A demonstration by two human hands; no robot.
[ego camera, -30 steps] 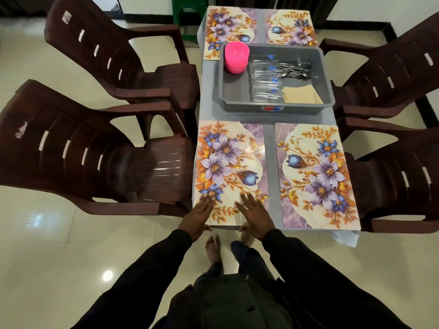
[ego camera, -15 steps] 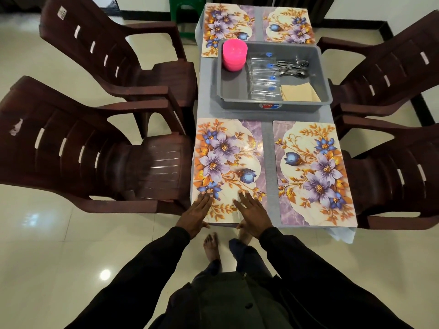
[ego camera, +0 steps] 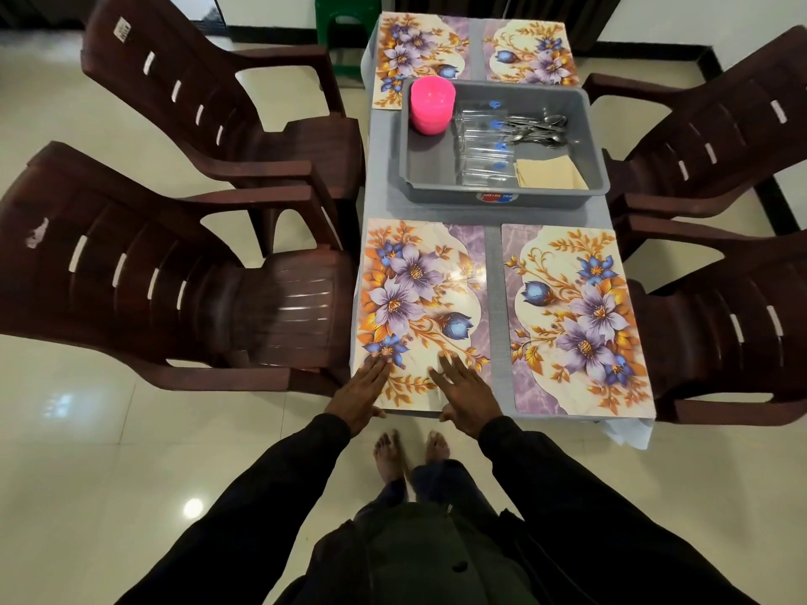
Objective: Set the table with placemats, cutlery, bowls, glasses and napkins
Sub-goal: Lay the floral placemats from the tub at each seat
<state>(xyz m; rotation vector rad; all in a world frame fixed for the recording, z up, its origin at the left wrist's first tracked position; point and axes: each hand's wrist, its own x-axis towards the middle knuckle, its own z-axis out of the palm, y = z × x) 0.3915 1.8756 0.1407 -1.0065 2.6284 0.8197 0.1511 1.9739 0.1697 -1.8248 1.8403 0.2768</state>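
Note:
Four floral placemats lie on the grey table (ego camera: 493, 255): near left (ego camera: 419, 299), near right (ego camera: 572, 316), far left (ego camera: 419, 50), far right (ego camera: 530, 52). My left hand (ego camera: 360, 393) and my right hand (ego camera: 465, 393) rest flat with fingers spread on the near edge of the near left placemat, holding nothing. A grey tub (ego camera: 430, 168) in the table's middle holds stacked pink bowls (ego camera: 432, 104), clear glasses (ego camera: 482, 146), a pile of cutlery (ego camera: 535, 128) and tan napkins (ego camera: 548, 172).
Dark brown plastic chairs flank the table: two on the left (ego camera: 183, 294) (ego camera: 244, 115) and two on the right (ego camera: 733, 338) (ego camera: 707, 124). A green stool (ego camera: 345, 41) stands beyond the far left corner. A white cloth corner (ego camera: 629, 432) hangs off the near right edge.
Both hands stay flat on the near left placemat's front edge. The view has shifted slightly; nothing on the table has moved.

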